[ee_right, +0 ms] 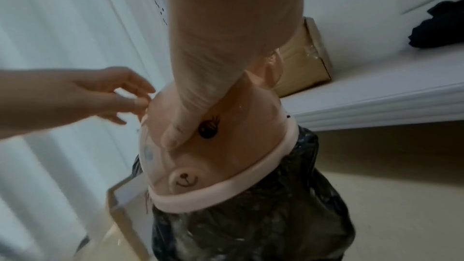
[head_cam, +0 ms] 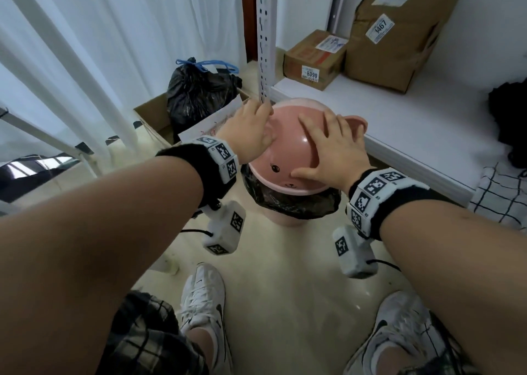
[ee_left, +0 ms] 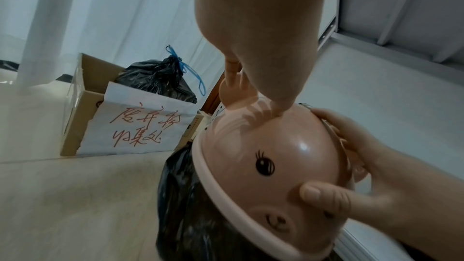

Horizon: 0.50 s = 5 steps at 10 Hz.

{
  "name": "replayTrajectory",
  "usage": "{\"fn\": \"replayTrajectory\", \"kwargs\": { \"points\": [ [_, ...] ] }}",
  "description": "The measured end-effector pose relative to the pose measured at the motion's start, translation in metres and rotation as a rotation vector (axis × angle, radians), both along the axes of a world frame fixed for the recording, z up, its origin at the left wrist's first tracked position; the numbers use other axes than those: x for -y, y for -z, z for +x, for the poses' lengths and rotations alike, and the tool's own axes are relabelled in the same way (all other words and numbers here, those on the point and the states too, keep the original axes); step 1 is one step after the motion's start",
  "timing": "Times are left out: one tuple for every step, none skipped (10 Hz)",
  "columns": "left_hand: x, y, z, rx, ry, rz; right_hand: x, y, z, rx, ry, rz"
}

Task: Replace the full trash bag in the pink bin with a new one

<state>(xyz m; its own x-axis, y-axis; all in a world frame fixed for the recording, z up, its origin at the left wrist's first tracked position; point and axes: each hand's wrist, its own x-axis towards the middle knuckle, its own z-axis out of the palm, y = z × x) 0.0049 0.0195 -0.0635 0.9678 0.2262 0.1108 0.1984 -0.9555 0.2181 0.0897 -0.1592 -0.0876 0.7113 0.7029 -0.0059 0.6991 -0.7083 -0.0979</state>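
Under both hands (head_cam: 330, 146): pink domed lid (head_cam: 288, 158), atop bag-lined bin (head_cam: 285, 220).

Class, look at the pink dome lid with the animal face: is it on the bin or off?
On. The pink dome lid sits over the black bag lining the bin, both hands resting on it.

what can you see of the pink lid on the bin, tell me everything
The lid is a glossy pink plastic dome with a paler rim band, two ears, printed lashed eyes and a small raised snout with a drawn mouth. It sits on the bin over the black bag that spills out under its rim. The right hand lies spread across its top, thumb near the face; the left hand touches its left ear side.
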Motion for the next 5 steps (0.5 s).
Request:
{"fn": "replayTrajectory", "kwargs": {
  "points": [
    [0.004,0.010,0.007,-0.006,-0.029,-0.044,-0.010,-0.005,0.016,0.017,0.023,-0.020],
    [0.010,0.018,0.014,-0.035,-0.079,-0.084,-0.017,-0.008,0.032,0.015,0.049,-0.042],
    [0.011,0.026,0.021,-0.035,-0.104,-0.129,-0.021,-0.010,0.041,-0.005,0.057,-0.051],
    [0.008,0.020,0.021,-0.072,-0.115,-0.122,-0.026,-0.014,0.039,-0.050,0.061,-0.012],
    [0.004,0.005,0.020,-0.069,-0.096,-0.084,-0.026,-0.025,0.031,-0.016,0.031,0.046]
  ]
}}
